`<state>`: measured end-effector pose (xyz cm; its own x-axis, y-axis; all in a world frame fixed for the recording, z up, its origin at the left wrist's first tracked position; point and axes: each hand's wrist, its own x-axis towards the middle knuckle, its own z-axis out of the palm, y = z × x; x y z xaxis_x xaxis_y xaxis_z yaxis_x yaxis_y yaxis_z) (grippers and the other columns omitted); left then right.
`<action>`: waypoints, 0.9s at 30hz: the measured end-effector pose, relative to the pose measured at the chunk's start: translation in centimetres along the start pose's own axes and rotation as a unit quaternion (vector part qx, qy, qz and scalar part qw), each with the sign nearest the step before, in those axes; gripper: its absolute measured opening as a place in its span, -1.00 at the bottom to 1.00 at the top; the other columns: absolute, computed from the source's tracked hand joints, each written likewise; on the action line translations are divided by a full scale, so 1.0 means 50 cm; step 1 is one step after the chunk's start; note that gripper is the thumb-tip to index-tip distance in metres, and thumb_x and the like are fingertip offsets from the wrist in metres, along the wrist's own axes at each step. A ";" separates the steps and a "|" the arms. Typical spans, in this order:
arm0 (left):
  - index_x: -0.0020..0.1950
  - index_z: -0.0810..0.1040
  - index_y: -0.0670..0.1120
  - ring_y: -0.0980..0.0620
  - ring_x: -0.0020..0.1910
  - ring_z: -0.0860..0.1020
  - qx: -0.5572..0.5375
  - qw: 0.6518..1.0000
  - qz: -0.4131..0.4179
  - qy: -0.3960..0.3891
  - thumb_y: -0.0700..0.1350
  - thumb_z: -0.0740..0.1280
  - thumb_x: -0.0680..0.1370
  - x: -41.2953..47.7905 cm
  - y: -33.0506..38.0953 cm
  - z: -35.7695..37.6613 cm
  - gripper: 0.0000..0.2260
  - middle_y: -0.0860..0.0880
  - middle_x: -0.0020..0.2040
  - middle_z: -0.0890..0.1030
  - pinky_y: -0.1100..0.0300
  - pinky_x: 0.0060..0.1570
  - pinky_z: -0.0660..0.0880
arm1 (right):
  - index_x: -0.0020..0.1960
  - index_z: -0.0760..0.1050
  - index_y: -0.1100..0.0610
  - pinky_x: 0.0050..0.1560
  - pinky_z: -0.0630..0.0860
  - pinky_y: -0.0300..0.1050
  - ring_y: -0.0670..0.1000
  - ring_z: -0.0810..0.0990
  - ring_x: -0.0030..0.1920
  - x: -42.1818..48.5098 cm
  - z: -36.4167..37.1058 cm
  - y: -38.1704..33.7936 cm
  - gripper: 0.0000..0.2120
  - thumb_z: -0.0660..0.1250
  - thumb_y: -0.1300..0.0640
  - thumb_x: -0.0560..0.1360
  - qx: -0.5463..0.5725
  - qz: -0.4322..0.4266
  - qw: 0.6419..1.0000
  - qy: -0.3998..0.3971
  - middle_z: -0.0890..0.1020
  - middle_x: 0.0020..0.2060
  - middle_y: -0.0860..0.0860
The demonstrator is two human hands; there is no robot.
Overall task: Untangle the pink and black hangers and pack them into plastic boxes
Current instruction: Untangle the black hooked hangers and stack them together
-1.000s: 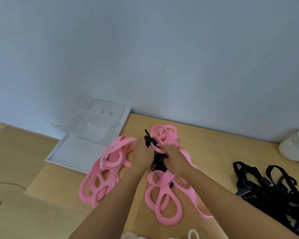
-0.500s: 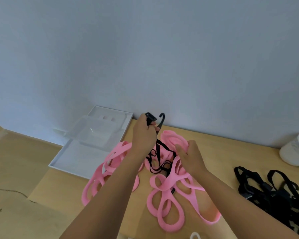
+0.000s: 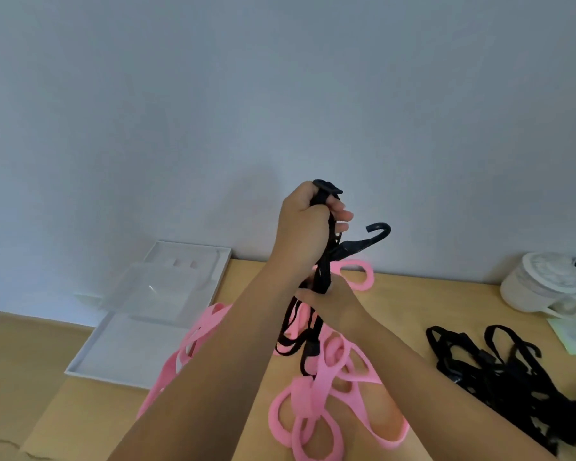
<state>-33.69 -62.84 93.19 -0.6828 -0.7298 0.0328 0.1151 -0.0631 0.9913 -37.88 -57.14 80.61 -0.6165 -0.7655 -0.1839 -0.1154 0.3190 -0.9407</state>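
The left hand [image 3: 305,227] is clenched on the black hanger [image 3: 326,261], raised above the table's [image 3: 446,294] middle; the right hand [image 3: 333,302] grips its straps. Risk: snagged pink hangers [image 3: 320,387] drag off the near edge

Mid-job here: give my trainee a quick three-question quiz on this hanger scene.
1. True or false: the left hand holds the black hanger lifted above the table.
2. The separate black hanger pile lies where? A) inside the plastic box B) on the table, at the person's right C) on the floor
3. What colour are the hangers lying beneath both hands?

Key: 1 true. 2 B. 3 pink. The right hand grips the black hanger lower down, and the plastic box at left shows no hangers inside.
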 end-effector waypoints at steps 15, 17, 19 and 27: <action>0.12 0.51 -0.13 0.04 -0.19 0.51 0.083 0.980 -0.182 0.003 -0.28 0.21 0.52 -0.031 -0.146 -0.040 -0.78 -0.03 -0.11 0.55 0.33 -0.31 0.43 | -0.14 0.40 0.20 -0.34 0.49 -0.15 -0.01 0.55 -0.42 -0.037 -0.125 -0.145 -0.77 0.11 0.49 0.45 0.353 -0.027 0.929 0.109 0.52 -0.39 0.08; 0.20 0.51 -0.12 0.03 -0.09 0.49 0.124 0.982 -0.139 0.027 -0.23 0.21 0.54 -0.037 -0.145 -0.025 -0.75 -0.02 -0.02 0.54 0.33 -0.22 0.41 | -0.11 0.39 0.21 -0.32 0.52 -0.13 0.02 0.56 -0.42 -0.042 -0.134 -0.161 -0.77 0.10 0.50 0.46 0.379 -0.046 0.919 0.102 0.53 -0.37 0.10; 0.42 0.32 -0.08 -0.01 0.16 0.42 0.195 0.975 -0.097 0.045 -0.10 0.24 0.55 -0.037 -0.147 -0.020 -0.57 -0.07 0.27 0.40 0.22 0.08 0.39 | -0.08 0.40 0.21 -0.19 0.53 0.02 0.14 0.55 -0.31 -0.044 -0.144 -0.170 -0.77 0.10 0.50 0.46 0.404 -0.065 0.906 0.110 0.55 -0.33 0.11; 0.52 -0.02 0.18 0.18 0.34 0.39 0.145 0.970 0.030 -0.194 0.15 0.48 0.25 -0.047 -0.144 -0.001 -0.03 0.19 0.32 0.43 0.02 0.34 0.36 | -0.09 0.46 0.27 -0.11 0.53 -0.10 0.07 0.59 -0.23 -0.058 -0.168 -0.209 -0.80 0.07 0.34 0.56 0.621 -0.008 0.781 0.060 0.57 -0.27 0.09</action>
<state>-32.91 -60.71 85.99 -0.9081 -0.4107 0.0817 -0.0061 0.2080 0.9781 -41.44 -53.54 93.37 -0.6998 -0.6825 -0.2108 0.6754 -0.5360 -0.5065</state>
